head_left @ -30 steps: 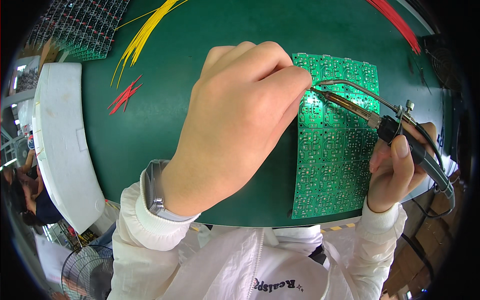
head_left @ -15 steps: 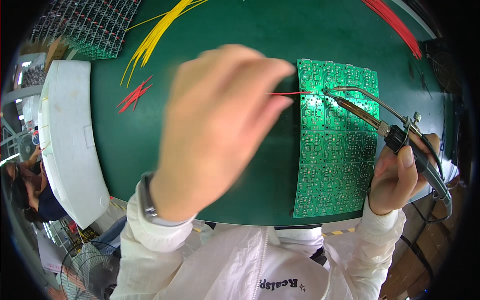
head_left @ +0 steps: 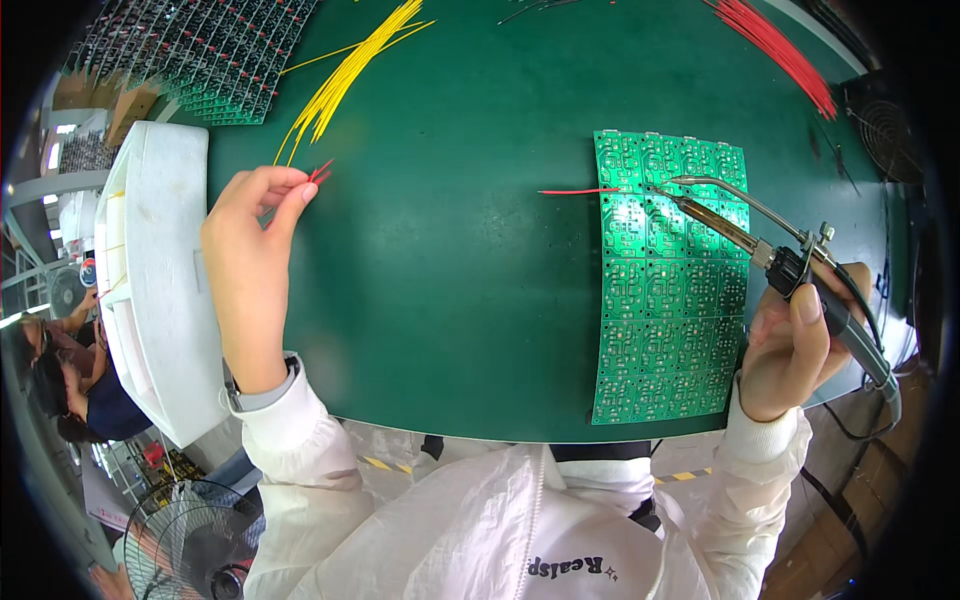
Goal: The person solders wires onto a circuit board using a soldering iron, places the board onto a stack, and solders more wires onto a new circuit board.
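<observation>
Green gridded board, red wire

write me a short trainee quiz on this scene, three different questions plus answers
1. What tool is in the right hand's grip?

2. True or false: a single thin red wire extends past the left edge of the rectangular green circuit-board panel.

3. Fill in the blank: the left hand's grip is at the short thin wires coloured ____.

Key:
1. A black-handled, metal-shafted soldering iron.
2. True.
3. Red.
</observation>
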Action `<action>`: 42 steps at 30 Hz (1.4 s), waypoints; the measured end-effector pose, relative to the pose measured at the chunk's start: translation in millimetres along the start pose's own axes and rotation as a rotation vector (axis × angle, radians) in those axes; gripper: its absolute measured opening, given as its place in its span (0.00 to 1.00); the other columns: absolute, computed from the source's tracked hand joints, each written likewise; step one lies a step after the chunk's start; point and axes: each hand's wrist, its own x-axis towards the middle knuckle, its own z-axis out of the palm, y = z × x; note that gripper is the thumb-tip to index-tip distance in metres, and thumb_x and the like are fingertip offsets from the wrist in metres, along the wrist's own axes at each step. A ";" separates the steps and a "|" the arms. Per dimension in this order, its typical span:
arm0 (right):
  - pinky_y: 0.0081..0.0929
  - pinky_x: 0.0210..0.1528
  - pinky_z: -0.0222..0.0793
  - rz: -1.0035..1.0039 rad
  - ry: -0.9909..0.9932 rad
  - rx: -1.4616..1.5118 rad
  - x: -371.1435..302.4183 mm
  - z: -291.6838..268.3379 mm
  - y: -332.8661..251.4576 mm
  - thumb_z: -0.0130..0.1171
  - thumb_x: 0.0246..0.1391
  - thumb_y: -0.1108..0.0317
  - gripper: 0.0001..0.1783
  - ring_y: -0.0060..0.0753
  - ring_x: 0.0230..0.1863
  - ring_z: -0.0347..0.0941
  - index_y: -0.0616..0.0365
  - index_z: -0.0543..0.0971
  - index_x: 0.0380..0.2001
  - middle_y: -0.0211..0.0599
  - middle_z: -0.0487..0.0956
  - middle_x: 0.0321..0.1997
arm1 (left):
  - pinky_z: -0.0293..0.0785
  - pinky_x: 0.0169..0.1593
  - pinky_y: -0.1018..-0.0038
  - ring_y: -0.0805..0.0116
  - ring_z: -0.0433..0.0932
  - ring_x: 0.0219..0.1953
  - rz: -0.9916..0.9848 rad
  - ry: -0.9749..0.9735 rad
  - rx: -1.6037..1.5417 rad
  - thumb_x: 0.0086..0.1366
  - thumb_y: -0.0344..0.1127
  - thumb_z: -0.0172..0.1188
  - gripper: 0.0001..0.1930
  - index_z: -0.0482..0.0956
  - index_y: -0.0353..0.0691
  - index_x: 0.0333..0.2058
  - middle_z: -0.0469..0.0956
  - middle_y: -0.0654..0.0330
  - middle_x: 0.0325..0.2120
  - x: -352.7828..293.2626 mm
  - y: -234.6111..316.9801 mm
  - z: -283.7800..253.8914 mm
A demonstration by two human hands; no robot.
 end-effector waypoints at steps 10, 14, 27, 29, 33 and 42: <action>0.15 0.13 0.49 -0.004 0.006 0.025 0.6 0.3 0.1 0.59 0.47 0.64 0.16 0.18 0.10 0.56 0.65 0.68 0.30 0.35 0.67 0.17 | 0.67 0.34 0.78 0.72 0.74 0.26 0.037 0.018 0.007 0.56 0.28 0.60 0.04 0.77 0.34 0.29 0.76 0.60 0.24 1.5 0.4 1.9; 0.15 0.13 0.49 0.007 0.026 0.051 -0.9 2.8 -1.2 0.59 0.48 0.64 0.15 0.18 0.10 0.56 0.65 0.68 0.31 0.35 0.67 0.16 | 0.68 0.31 0.77 0.69 0.74 0.26 0.032 0.044 -0.012 0.56 0.25 0.59 0.03 0.76 0.32 0.29 0.75 0.58 0.24 -1.9 -2.4 -3.7; 0.16 0.20 0.56 0.003 0.015 -0.080 -16.3 -8.5 -9.9 0.59 0.45 0.57 0.20 0.19 0.11 0.58 0.62 0.64 0.29 0.31 0.64 0.12 | 0.67 0.32 0.73 0.64 0.73 0.29 0.716 -0.098 -0.330 0.43 0.23 0.66 0.10 0.79 0.39 0.28 0.76 0.62 0.26 -25.2 106.8 45.1; 0.18 0.21 0.58 0.007 0.008 -0.099 -18.7 -7.7 -9.8 0.60 0.45 0.57 0.21 0.19 0.12 0.58 0.62 0.64 0.30 0.30 0.64 0.12 | 0.66 0.32 0.73 0.65 0.73 0.28 0.711 -0.078 -0.357 0.43 0.23 0.67 0.10 0.79 0.39 0.27 0.76 0.63 0.25 -26.8 104.5 53.1; 0.20 0.24 0.59 0.025 -0.008 -0.105 -21.3 -9.8 -7.7 0.61 0.45 0.57 0.21 0.21 0.15 0.60 0.61 0.64 0.30 0.29 0.65 0.12 | 0.66 0.31 0.73 0.66 0.73 0.26 0.710 -0.076 -0.422 0.42 0.23 0.67 0.11 0.79 0.39 0.27 0.76 0.64 0.24 -27.6 103.5 60.0; 0.21 0.23 0.58 0.043 -0.035 -0.126 -21.8 -14.6 -7.8 0.64 0.42 0.60 0.21 0.21 0.18 0.60 0.62 0.66 0.29 0.28 0.65 0.12 | 0.67 0.29 0.74 0.66 0.72 0.27 0.751 -0.059 -0.372 0.40 0.22 0.67 0.11 0.80 0.39 0.26 0.75 0.64 0.24 -25.7 104.6 62.7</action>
